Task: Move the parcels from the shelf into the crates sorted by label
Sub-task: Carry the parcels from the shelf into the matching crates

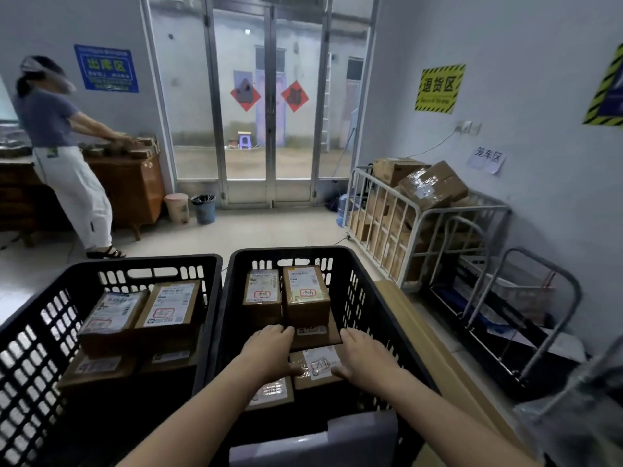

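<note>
Two black slotted crates stand side by side in front of me. The left crate (pixel 111 264) holds several brown labelled parcels (pixel 168 308). The right crate (pixel 367 298) holds two upright parcels (pixel 305 294) at its far end and flatter ones below. Both my hands reach into the right crate on either side of a small cardboard parcel (pixel 317 365) with a white label. My left hand (pixel 269 348) lies at its left side, my right hand (pixel 360 357) at its right. Their fingers are stretched forward and the thumbs touch the parcel's top edges.
A metal cage trolley (pixel 431 224) full of cardboard boxes stands at the right wall, with folded hand carts (pixel 526 311) nearer. At the far left another person (pixel 64 156) leans on a wooden counter (pixel 128 183). Two bins (pixel 192 207) sit by the glass doors.
</note>
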### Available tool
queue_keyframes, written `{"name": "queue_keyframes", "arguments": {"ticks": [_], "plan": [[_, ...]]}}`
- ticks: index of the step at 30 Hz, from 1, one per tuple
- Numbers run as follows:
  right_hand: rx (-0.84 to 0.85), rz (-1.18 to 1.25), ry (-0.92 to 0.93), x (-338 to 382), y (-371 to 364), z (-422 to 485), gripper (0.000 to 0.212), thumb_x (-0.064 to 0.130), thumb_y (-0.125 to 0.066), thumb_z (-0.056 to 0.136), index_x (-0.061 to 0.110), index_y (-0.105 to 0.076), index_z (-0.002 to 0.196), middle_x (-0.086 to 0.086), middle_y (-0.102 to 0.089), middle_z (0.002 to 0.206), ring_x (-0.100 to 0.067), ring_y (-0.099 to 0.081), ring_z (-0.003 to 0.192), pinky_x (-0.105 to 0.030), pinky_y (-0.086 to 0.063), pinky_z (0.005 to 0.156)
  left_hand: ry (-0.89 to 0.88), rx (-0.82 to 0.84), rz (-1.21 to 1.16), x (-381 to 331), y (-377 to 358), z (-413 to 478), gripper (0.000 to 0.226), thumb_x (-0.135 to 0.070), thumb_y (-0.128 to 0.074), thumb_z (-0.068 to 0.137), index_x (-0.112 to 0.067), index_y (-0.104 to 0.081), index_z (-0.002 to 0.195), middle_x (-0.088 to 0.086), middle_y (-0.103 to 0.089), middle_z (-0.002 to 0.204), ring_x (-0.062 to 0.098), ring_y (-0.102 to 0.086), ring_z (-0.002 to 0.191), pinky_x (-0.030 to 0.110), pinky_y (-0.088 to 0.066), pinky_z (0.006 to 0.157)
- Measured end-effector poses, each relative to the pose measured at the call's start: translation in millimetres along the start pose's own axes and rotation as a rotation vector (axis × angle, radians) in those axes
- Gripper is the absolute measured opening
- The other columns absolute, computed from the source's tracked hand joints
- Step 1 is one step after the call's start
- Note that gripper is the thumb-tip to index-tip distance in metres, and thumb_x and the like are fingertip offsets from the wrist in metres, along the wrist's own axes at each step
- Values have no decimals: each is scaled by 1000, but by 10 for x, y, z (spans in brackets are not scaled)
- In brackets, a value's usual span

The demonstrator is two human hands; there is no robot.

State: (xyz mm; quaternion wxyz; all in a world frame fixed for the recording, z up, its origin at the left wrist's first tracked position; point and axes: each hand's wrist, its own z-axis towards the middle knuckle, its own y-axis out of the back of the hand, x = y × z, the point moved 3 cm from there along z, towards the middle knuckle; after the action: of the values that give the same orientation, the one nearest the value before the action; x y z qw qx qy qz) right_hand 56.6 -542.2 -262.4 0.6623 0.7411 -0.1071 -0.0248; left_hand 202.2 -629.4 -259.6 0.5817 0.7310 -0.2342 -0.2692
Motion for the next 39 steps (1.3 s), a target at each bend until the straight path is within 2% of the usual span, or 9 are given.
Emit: {"name": "queue_keyframes", "arguments": {"ticks": [7, 12, 20, 29, 34, 39], "plan": [[-195, 55, -132, 202, 311, -721, 66, 43, -49, 92, 8, -26, 143, -7, -36, 145, -22, -34, 134, -33, -32, 110, -142, -154, 11, -221, 297, -573, 73, -48, -62, 82, -13, -34, 139, 5, -44, 139, 22, -38, 131, 35, -36, 108], [-218, 72, -250, 327, 279, -1356, 70, 43, -46, 93, 7, -19, 147, -8, -27, 151, -23, -26, 140, -35, -26, 113, -273, -210, 26, -441, 295, -1006, 68, -48, -60, 84, -13, -37, 138, 6, -45, 138, 23, -37, 131, 34, -34, 108], [-278, 42, -434, 406, 236, -2426, 60, 42, -51, 90, 11, -33, 138, -8, -40, 141, -25, -40, 129, -35, -36, 105, -460, -178, 29, -979, 125, -1562, 69, -49, -60, 83, -17, -34, 139, 5, -41, 140, 24, -35, 133, 34, -33, 108], [-288, -73, -686, 170, 318, -3763, 69, 42, -49, 92, 9, -21, 146, -10, -29, 149, -25, -27, 138, -37, -28, 112, -704, -143, 46, -2070, 121, -2207, 78, -51, -58, 84, -18, -24, 146, 6, -32, 149, 24, -28, 139, 36, -30, 112], [-310, -92, -838, 79, 357, -4677, 67, 39, -44, 95, 10, -16, 148, -10, -23, 153, -25, -22, 141, -37, -24, 114, -846, -132, 33, -2695, 84, -2680, 75, -50, -58, 84, -17, -27, 144, 5, -33, 147, 23, -25, 139, 34, -28, 112], [-341, -81, -981, 71, 339, -5680, 67, 37, -44, 95, 12, -12, 149, -10, -14, 156, -24, -13, 144, -36, -17, 117, -994, -168, -18, -3343, 54, -3238, 70, -50, -59, 82, -20, -32, 140, 3, -41, 140, 23, -32, 134, 33, -30, 110]]}}
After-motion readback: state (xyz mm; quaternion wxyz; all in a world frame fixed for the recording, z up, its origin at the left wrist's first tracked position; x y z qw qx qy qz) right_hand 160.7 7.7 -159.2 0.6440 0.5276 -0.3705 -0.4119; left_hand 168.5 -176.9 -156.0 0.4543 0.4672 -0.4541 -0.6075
